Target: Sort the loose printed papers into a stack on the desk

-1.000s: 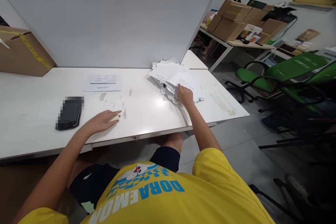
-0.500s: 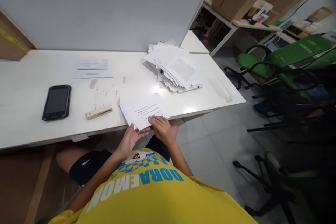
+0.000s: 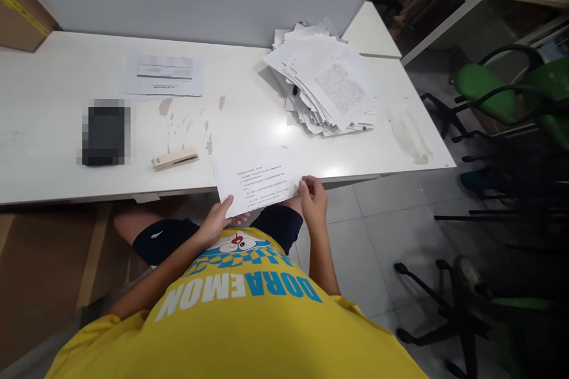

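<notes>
The sheet (image 3: 262, 174) is white with rows of black print. The pile of papers (image 3: 326, 68) is white, its top page patterned with a dense grey block. The stapler (image 3: 175, 159) is cream, the worktop (image 3: 246, 103) white with brownish blotches. The shirt (image 3: 249, 337) is yellow with blue-and-white checks, the shorts (image 3: 166, 241) navy, the chair (image 3: 484, 92) green and black, the box (image 3: 18, 29) brown with yellow tape (image 3: 22, 12).
</notes>
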